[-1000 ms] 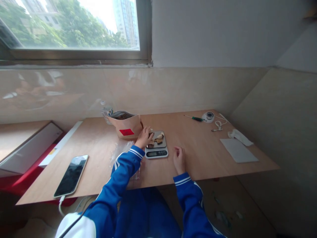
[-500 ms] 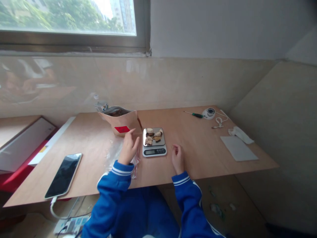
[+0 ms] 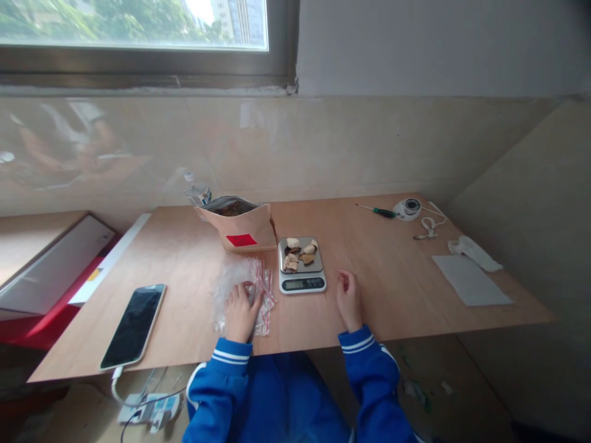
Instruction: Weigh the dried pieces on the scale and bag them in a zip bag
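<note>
My left hand [image 3: 241, 312] lies flat on a pile of clear plastic zip bags [image 3: 231, 284] with red strips, near the table's front edge. My right hand [image 3: 349, 299] rests loosely curled on the wooden table [image 3: 383, 277], holding nothing, just right of a small digital kitchen scale [image 3: 301, 271]. Several pale and brown dried pieces [image 3: 298, 252] sit on the scale's metal plate. Behind the bags stands an open brown paper pouch [image 3: 240, 224] with a red label.
A black phone [image 3: 135, 325] on a charging cable lies at the front left. At the back right are a green screwdriver [image 3: 376, 211], a small round white device [image 3: 408, 208] with a cord, and a white sheet [image 3: 471, 280]. A plastic bottle [image 3: 198, 195] stands behind the pouch.
My left hand has drawn back from the scale's plate and come down onto the plastic bags. My right hand has stayed on the table. The view has tilted down slightly.
</note>
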{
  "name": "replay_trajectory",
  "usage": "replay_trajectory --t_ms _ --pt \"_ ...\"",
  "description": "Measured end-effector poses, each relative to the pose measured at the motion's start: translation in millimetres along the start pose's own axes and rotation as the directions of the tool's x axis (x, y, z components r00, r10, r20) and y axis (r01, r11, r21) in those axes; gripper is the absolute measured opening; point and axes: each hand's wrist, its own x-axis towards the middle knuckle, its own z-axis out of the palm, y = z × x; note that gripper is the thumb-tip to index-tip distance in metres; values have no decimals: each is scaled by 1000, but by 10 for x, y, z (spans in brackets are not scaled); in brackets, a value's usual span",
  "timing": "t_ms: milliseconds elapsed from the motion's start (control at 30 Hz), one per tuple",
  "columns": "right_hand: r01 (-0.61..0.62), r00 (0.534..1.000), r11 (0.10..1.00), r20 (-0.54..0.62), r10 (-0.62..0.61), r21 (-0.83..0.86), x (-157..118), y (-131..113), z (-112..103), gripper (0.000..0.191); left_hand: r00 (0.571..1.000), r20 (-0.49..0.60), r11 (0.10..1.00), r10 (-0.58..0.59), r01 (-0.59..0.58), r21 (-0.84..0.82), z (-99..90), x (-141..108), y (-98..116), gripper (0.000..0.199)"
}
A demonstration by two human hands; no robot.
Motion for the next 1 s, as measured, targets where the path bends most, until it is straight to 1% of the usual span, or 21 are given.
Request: replay_trajectory --t_ms 167,267,333,400,467,500,533,600,633,667,700,733,767,833,867,900,1000 --pt "-5 1000 1000 16 5 -1 -26 55 6 25 1000 14 998 15 -14 -67 -13 9 -19 29" --pt "10 1000 1000 22 -10 9 -3 -2 12 26 1000 16 996 8 -7 -89 -14 12 -27 27" --pt "93 994 996 49 -93 -1 103 -153 38 26 1000 10 995 7 -6 -99 -13 15 -29 26" --pt "237 964 972 121 -235 2 305 -382 105 26 1000 3 994 12 -11 -108 -12 17 -32 25" --pt "368 896 928 246 -369 49 577 -625 228 29 1000 -4 993 16 -16 -121 -8 18 -39 25" --pt "405 852 911 327 -408 80 723 -728 309 30 1000 -9 992 17 -18 -125 -5 18 -44 25" --pt "430 797 896 422 -433 108 863 -811 399 30 1000 -14 991 18 -20 -129 -2 16 -49 25" --pt "459 670 881 607 -427 113 1095 -908 578 28 1000 -23 990 21 -24 -136 10 10 -62 26" --pt "473 612 875 677 -409 101 1176 -927 656 27 999 -27 990 23 -27 -138 16 6 -69 26" --pt "490 570 868 722 -393 86 1230 -932 718 27 999 -30 989 26 -30 -142 23 3 -76 26" --pt "507 546 859 745 -384 71 1259 -927 760 27 999 -31 989 29 -34 -146 30 0 -81 26" --pt "524 540 850 749 -383 57 1267 -916 783 28 999 -33 988 32 -36 -150 34 -1 -85 26" --pt "537 547 843 741 -390 47 1260 -900 785 29 999 -35 988 34 -39 -150 38 0 -87 26" --pt "543 567 839 716 -407 46 1223 -852 742 29 998 -41 988 41 -46 -146 40 8 -89 26" --pt "530 585 846 699 -411 54 1203 -818 704 30 998 -44 989 42 -48 -143 42 12 -91 26" --pt "507 613 860 677 -408 60 1186 -776 660 33 998 -46 989 42 -48 -141 45 16 -93 26" --pt "431 735 902 566 -373 34 1148 -614 523 38 997 -52 985 50 -58 -162 73 5 -110 26"
